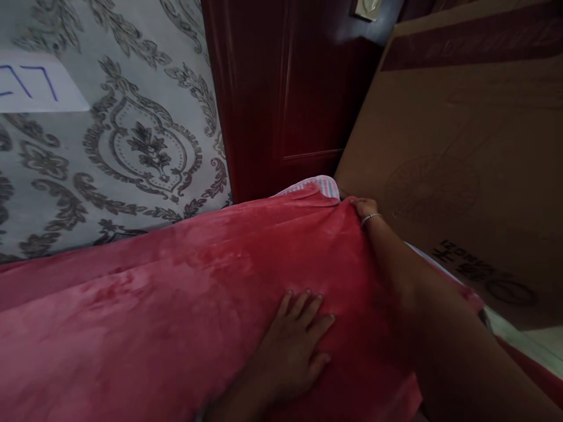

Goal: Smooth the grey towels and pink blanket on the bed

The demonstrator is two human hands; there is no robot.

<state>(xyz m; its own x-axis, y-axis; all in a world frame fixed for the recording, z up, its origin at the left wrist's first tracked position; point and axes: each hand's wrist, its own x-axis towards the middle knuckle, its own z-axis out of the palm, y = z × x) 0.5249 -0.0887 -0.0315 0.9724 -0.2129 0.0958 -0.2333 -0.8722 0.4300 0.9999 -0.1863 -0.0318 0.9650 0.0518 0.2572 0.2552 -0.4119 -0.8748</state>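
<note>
A red plush sheet [185, 305] covers a long, flat surface that looks like a bed. My left hand [294, 346] lies flat on it near the right end, palm down and fingers spread. At the far right corner my right hand [364, 206], with a bracelet at the wrist, has its fingers closed on the sheet's edge. Folds run from that grip across the cloth. Just left of it, a pale striped fabric corner [329, 186] pokes out from under the sheet. The fingertips of my right hand are partly hidden.
A patterned grey wall [149, 146] borders the far side, with a numbered paper [39, 82] on it. Beyond the corner stands a dark red wooden door or panel [281, 88]. A large cardboard box [440, 135] leans at the right, close to my right arm.
</note>
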